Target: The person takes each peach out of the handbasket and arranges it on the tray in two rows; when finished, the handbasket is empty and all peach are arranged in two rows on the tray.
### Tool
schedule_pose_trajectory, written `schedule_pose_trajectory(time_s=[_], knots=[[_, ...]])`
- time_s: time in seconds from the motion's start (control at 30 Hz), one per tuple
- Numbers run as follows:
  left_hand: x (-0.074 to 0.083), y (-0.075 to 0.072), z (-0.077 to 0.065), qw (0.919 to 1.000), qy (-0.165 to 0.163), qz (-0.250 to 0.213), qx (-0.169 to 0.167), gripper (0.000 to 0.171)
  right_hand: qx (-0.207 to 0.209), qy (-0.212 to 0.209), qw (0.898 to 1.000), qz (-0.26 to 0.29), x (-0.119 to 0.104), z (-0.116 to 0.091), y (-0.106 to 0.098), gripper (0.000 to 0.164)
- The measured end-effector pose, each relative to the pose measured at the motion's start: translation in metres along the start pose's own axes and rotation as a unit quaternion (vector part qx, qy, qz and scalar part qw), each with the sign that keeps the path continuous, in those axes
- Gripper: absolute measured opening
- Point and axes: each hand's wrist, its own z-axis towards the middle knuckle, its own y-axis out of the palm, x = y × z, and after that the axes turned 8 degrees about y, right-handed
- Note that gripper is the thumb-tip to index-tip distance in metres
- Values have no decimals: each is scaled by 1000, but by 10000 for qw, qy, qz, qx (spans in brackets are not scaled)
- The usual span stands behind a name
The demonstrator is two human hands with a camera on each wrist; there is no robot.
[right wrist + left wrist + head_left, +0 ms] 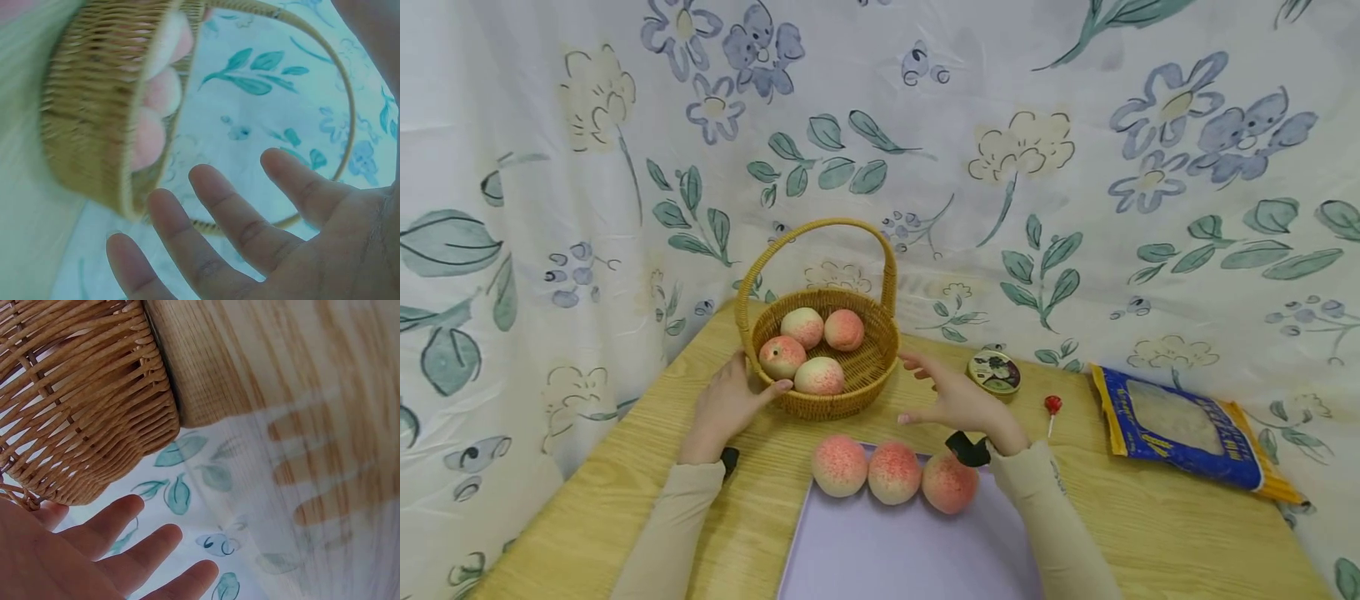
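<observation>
A wicker basket [827, 407] with a tall arched handle stands at the back of the table. Several pink-and-cream peaches [802, 328] lie inside it. My left hand [722, 408] is at the basket's left side, its thumb by the front rim; in the left wrist view its fingers [164, 540] are spread just off the woven wall. On the other side, my right hand [962, 400] is held near the basket's right rim, apart from it, with nothing in its grasp. Three more peaches [895, 472] sit in a row at the far end of a lilac tray [910, 550].
A round tin [994, 372] stands behind my right hand. To its right lie a red lollipop [1052, 406] and a blue-and-yellow packet [1187, 433]. A floral curtain [925, 167] hangs along the back and left of the wooden table [1150, 533].
</observation>
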Motion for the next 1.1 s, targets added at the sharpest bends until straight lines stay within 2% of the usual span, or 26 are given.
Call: schedule_pose_trajectory(time_s=[0.17, 0.3, 0.43, 0.63, 0.77, 0.87, 1.0, 1.1], knots=[[1, 1, 1, 10000, -22, -8, 6, 104, -284, 111, 9995, 94, -22, 33, -5, 83], [3, 1, 2, 10000, -21, 20, 35, 104, -338, 169, 9991, -196, -33, 60, -2, 79], [1, 2, 2, 9999, 0, -11, 105, 103, -508, 442, 9971, -358, -38, 84, 5, 78], [-3, 3, -1, 9999, -24, 35, 113, 104, -1131, 546, 9908, -501, -41, 115, 27, 69], [-3, 2, -2, 9999, -90, 52, 74, 103, -1465, 686, 9856, -494, -45, 131, 44, 62], [-2, 2, -3, 9999, -127, 27, 59, 103, -1570, 690, 9837, -534, -49, 141, 55, 58], [-1, 1, -3, 9999, -125, 56, 70, 104, -1498, 699, 9848, -537, -47, 149, 70, 53], [-2, 1, -1, 9999, -75, 78, 105, 104, -1406, 719, 9871, -278, -42, 153, 79, 46]])
